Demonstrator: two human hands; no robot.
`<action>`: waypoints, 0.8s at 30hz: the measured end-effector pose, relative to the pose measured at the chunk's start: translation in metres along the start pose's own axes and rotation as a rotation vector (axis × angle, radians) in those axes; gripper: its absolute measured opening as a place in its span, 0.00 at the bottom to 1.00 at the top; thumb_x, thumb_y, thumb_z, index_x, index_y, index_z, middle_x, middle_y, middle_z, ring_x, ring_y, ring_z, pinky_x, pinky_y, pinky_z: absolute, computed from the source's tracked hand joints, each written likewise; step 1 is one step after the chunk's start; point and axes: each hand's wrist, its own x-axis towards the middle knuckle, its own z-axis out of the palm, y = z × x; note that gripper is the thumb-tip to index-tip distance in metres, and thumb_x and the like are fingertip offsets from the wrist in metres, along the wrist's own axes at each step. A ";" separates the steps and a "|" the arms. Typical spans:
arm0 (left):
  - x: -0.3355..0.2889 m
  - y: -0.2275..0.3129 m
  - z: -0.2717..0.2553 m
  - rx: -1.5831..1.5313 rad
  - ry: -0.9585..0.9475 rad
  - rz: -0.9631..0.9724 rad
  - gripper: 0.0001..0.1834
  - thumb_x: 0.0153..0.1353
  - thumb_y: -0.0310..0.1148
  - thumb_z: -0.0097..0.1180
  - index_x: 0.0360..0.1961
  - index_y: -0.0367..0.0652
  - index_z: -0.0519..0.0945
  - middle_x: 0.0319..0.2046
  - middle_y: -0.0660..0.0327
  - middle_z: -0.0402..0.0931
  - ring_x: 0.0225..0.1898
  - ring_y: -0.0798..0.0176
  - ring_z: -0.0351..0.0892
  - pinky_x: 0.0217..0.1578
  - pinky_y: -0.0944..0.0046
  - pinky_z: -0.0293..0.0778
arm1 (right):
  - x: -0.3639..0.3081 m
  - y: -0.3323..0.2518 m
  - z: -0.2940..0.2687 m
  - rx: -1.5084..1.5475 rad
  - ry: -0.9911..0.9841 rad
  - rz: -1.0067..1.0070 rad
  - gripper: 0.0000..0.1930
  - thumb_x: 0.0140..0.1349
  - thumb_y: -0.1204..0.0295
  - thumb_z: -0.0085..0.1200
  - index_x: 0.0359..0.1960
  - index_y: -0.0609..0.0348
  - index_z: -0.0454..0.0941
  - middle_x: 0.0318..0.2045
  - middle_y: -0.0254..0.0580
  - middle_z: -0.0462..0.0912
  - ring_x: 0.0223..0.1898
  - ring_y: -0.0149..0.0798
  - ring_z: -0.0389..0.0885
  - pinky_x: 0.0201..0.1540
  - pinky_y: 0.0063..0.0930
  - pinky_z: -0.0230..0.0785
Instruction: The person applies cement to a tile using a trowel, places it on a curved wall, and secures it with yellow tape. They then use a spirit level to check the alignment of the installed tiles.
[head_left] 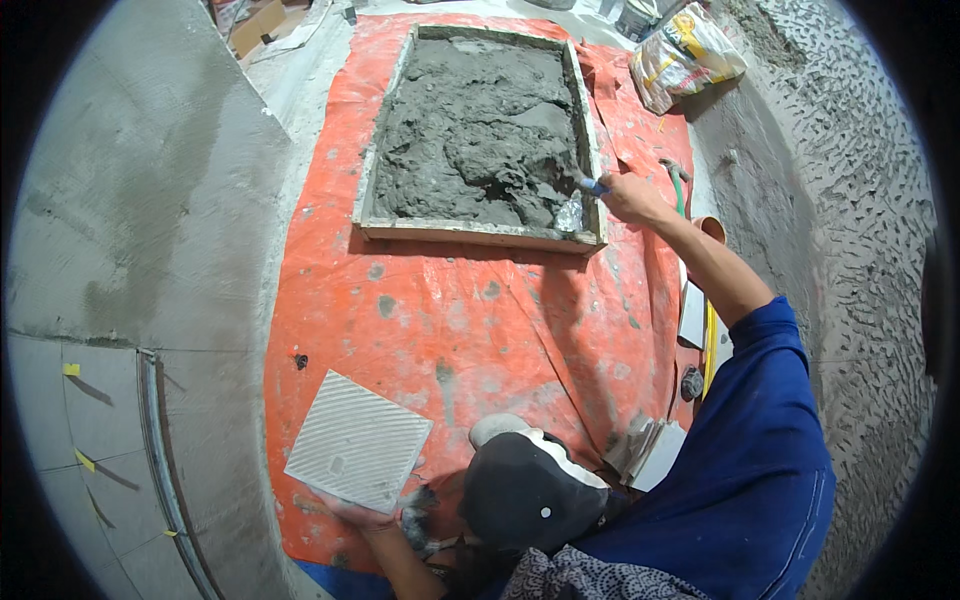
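Observation:
My left hand point(360, 512) grips the lower edge of a square tile point(350, 445), its pale ribbed back facing up. Stretched out to the upper right, my right hand point(632, 198) is closed around a blue-handled trowel point(594, 186). The trowel's far end is blurred and partly lost in wet grey mortar point(470, 130). That mortar fills a shallow wooden box point(480, 236), and the trowel is at the box's near right corner. A shiny patch shows in that corner; I cannot tell what it is. The tile is well apart from the box.
An orange sheet point(430, 330) lies under everything. To the right are a green-handled hammer point(679, 185), a yellow-edged strip point(711, 345) and stacked tiles point(655, 452). A sack point(688, 58) stands at the far right. Walls flank both sides. A black rounded thing point(530, 490) sits close below.

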 end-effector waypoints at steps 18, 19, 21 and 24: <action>-0.004 0.003 0.002 -0.029 -0.003 0.029 0.47 0.61 0.70 0.38 0.72 0.51 0.52 0.69 0.43 0.52 0.63 0.26 0.56 0.45 0.09 0.57 | 0.048 -0.096 0.084 1.064 -0.269 0.134 0.14 0.64 0.69 0.55 0.49 0.62 0.78 0.19 0.38 0.74 0.17 0.32 0.71 0.18 0.31 0.65; -0.002 0.003 0.002 -0.033 -0.010 0.028 0.47 0.61 0.70 0.38 0.72 0.51 0.52 0.69 0.44 0.52 0.63 0.26 0.56 0.45 0.09 0.56 | 0.044 -0.096 0.091 1.092 -0.248 0.112 0.18 0.64 0.68 0.56 0.54 0.61 0.77 0.20 0.38 0.74 0.18 0.32 0.73 0.19 0.32 0.66; 0.002 0.003 0.004 -0.047 -0.020 0.029 0.47 0.61 0.70 0.38 0.72 0.51 0.52 0.69 0.44 0.51 0.63 0.26 0.55 0.45 0.09 0.56 | 0.037 -0.096 0.100 1.076 -0.206 0.070 0.19 0.64 0.68 0.56 0.55 0.61 0.76 0.21 0.38 0.75 0.18 0.32 0.73 0.19 0.31 0.66; 0.013 0.001 0.007 -0.072 -0.048 0.020 0.47 0.61 0.71 0.38 0.72 0.51 0.52 0.69 0.44 0.51 0.64 0.26 0.55 0.45 0.08 0.55 | 0.025 -0.096 0.098 1.139 -0.178 0.056 0.23 0.63 0.68 0.57 0.60 0.60 0.73 0.21 0.36 0.75 0.16 0.30 0.72 0.17 0.29 0.63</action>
